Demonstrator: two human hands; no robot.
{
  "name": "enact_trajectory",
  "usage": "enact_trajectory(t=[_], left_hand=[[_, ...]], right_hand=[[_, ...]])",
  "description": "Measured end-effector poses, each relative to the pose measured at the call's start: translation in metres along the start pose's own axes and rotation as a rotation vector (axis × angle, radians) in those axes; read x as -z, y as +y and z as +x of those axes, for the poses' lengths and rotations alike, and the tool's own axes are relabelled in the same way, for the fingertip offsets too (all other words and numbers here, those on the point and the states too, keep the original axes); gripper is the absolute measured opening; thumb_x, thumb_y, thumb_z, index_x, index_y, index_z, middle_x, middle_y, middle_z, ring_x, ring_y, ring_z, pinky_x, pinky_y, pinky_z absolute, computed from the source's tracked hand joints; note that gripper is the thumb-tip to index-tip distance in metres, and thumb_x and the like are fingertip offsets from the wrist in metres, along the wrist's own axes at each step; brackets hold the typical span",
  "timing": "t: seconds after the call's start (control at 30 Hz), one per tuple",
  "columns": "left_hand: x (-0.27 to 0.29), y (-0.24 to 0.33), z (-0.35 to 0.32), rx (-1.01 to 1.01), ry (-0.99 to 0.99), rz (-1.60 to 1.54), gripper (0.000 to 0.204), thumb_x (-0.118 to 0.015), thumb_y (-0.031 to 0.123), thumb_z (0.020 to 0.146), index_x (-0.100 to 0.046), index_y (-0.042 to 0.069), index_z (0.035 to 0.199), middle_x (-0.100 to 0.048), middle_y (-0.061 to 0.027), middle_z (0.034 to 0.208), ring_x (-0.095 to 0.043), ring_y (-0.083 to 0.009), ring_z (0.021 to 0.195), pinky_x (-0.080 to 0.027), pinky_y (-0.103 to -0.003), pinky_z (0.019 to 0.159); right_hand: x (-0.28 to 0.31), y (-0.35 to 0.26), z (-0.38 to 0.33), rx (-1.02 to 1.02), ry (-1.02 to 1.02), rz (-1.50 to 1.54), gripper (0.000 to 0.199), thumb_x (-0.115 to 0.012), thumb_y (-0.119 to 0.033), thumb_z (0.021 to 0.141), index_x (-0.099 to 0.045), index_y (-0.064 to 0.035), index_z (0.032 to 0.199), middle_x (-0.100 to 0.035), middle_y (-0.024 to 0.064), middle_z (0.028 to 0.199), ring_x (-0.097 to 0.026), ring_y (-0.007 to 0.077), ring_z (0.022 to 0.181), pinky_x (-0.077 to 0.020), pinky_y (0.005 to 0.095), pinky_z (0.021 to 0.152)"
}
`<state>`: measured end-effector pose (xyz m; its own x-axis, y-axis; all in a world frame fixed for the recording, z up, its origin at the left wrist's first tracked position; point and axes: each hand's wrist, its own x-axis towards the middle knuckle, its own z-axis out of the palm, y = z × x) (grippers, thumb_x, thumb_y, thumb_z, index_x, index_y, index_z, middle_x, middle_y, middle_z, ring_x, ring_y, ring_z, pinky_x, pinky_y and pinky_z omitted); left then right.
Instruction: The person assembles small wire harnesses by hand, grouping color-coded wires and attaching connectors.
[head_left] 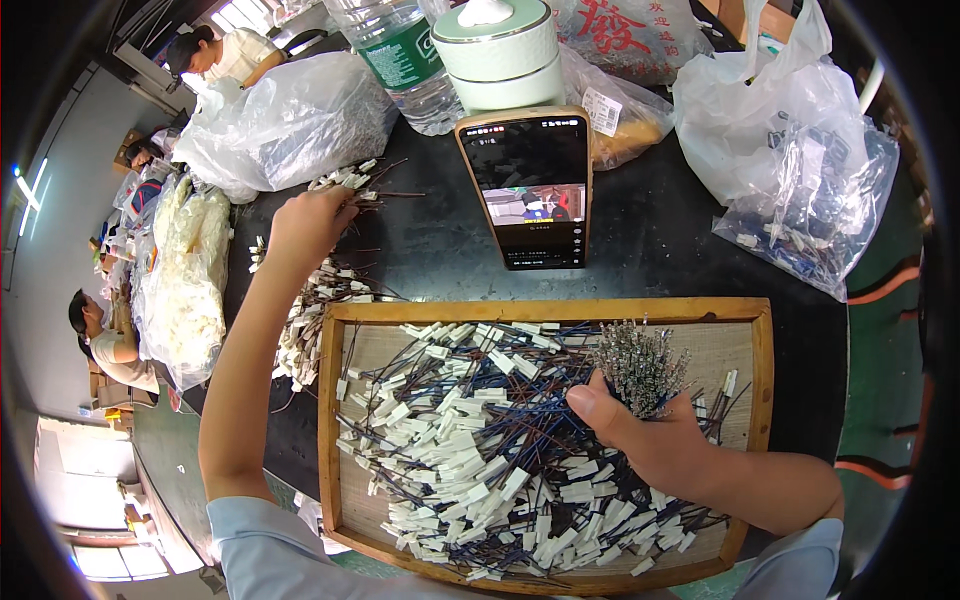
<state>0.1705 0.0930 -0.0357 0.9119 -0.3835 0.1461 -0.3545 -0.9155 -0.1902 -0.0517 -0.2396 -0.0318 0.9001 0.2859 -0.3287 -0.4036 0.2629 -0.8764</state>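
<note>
My right hand [665,440] is closed round a bundle of thin wires [640,370], their shiny metal terminal ends fanned upward. It is over the right part of a wood-framed tray [545,311], which holds many dark wires with white plastic connectors [460,450]. Stretched to the far left, my left hand [312,225] has its fingers curled at a small bunch of wires with white connectors [345,178] on the black table. The fingertips are partly hidden. Below that hand, another pile of such wires [310,330] lies against the tray's left side.
A phone [530,195] stands propped behind the tray, before a pale green round container [500,60] and a large water bottle [395,65]. Clear plastic bags [290,120] sit at the back left; another bag [800,170] is at right. Several people work at left.
</note>
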Motion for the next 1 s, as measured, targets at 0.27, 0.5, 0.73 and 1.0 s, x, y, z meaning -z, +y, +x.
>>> enact_trajectory(t=[0.27, 0.5, 0.73, 1.0], left_hand=[[0.012, 0.009, 0.015, -0.262, 0.134, -0.173, 0.017, -0.058, 0.027, 0.087, -0.058, 0.010, 0.092, -0.064, -0.0107, 0.080, -0.062, -0.0327, 0.073, -0.048, -0.042, 0.063], [-0.003, 0.011, 0.031, -0.212, -0.045, -0.075, 0.020, -0.058, 0.027, 0.087, -0.055, 0.009, 0.092, -0.064, -0.0128, 0.077, -0.061, -0.0344, 0.074, -0.047, -0.044, 0.063], [-0.016, 0.021, 0.036, -0.261, 0.027, 0.001, 0.020, -0.054, 0.027, 0.089, -0.052, 0.009, 0.097, -0.064, -0.0141, 0.081, -0.061, -0.0357, 0.073, -0.048, -0.044, 0.062], [-0.027, 0.016, 0.026, -0.129, 0.166, -0.003, 0.022, -0.051, 0.027, 0.092, -0.050, 0.006, 0.096, -0.061, -0.0143, 0.074, -0.062, -0.0314, 0.064, -0.048, -0.041, 0.053]], right_hand=[[0.000, 0.005, 0.000, 0.002, 0.012, 0.023, 0.014, -0.064, -0.015, 0.088, -0.060, -0.0032, 0.093, -0.060, -0.0029, 0.084, -0.051, 0.0019, 0.075, -0.0427, 0.0193, 0.064], [-0.001, 0.003, -0.001, 0.051, -0.009, 0.068, 0.013, -0.064, -0.014, 0.088, -0.061, -0.0028, 0.093, -0.061, -0.0028, 0.084, -0.052, 0.0018, 0.076, -0.0430, 0.0192, 0.065], [0.001, 0.004, -0.001, 0.043, -0.030, 0.073, 0.015, -0.064, -0.015, 0.088, -0.061, -0.0023, 0.096, -0.062, -0.0018, 0.086, -0.052, 0.0019, 0.078, -0.0434, 0.0191, 0.067], [0.000, 0.003, -0.001, 0.019, -0.010, 0.038, 0.023, -0.065, -0.017, 0.087, -0.059, -0.0002, 0.102, -0.063, 0.0025, 0.092, -0.056, 0.0060, 0.082, -0.0466, 0.0226, 0.072]])
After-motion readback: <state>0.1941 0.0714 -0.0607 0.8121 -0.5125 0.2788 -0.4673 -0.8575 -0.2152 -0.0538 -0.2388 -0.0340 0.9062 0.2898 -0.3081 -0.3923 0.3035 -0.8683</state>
